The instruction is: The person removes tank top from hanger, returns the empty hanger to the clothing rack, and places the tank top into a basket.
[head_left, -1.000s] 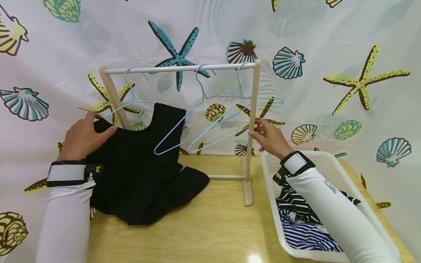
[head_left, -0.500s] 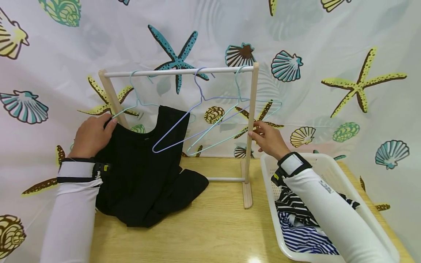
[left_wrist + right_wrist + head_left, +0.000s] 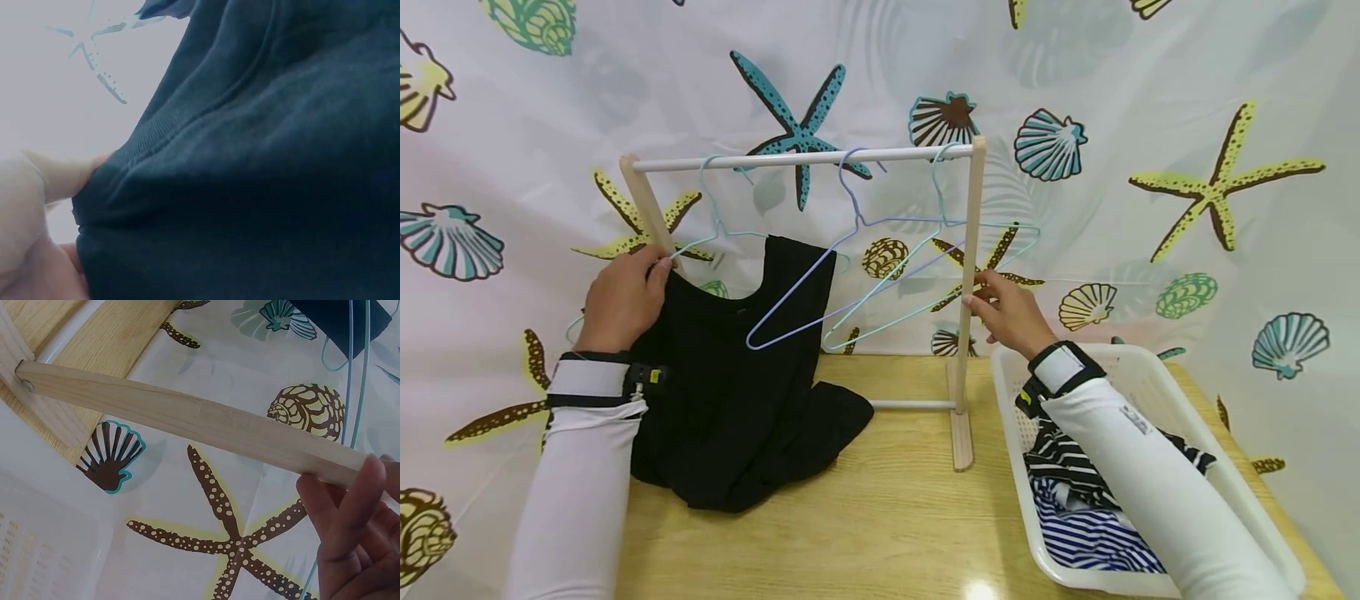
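A black shirt (image 3: 730,400) hangs by one shoulder on the leftmost mint hanger (image 3: 718,225), its lower part reaching the table. My left hand (image 3: 625,304) pinches the shirt's other shoulder beside the neckline, near that hanger's left arm. In the left wrist view, thumb and fingers grip the edge of the dark cloth (image 3: 219,175). My right hand (image 3: 1015,317) holds the right wooden post (image 3: 972,275) of the clothes rack. Its thumb and fingers press on the post (image 3: 187,419) in the right wrist view.
A purple hanger (image 3: 805,287) and another mint hanger (image 3: 883,283) hang from the rack's rail (image 3: 790,158). On the right, a white basket (image 3: 1026,500) holds striped clothes (image 3: 1093,529) under my right forearm. Behind the rack hangs a patterned curtain (image 3: 1097,67).
My left hand has moved right and slightly up with the shirt's shoulder. The leftmost hanger has shifted a little right, and its left end now shows behind the hand. The right hand keeps its hold.
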The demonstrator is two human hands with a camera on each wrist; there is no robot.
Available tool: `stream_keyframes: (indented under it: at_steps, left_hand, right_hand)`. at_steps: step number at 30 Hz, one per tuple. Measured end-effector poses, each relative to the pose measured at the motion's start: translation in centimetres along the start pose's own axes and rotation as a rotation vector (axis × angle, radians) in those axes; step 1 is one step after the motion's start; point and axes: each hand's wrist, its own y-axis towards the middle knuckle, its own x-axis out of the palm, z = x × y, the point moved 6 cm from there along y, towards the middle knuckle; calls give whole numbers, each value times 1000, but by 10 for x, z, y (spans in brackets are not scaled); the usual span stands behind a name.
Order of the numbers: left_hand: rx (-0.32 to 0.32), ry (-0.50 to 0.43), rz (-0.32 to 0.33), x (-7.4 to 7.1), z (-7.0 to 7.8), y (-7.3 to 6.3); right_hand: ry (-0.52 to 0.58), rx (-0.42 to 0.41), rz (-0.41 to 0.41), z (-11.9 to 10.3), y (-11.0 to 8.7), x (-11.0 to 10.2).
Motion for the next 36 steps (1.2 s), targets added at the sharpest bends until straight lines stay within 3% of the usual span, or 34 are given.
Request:
stream_keyframes:
  at_steps: [6,18,24,36]
  left_hand:
    - [28,14,100,-5,4,0]
    - [34,-18,225,-18,13,7]
    - [1,-22,243,-22,16,12]
    - [1,-16,301,-27,21,19]
  right_hand:
    - [5,13,-23,2,2,1]
    - [14,17,-19,0,3,1]
    - [7,24,-28,1,2,1]
    - [20,35,-33,0,4,-1]
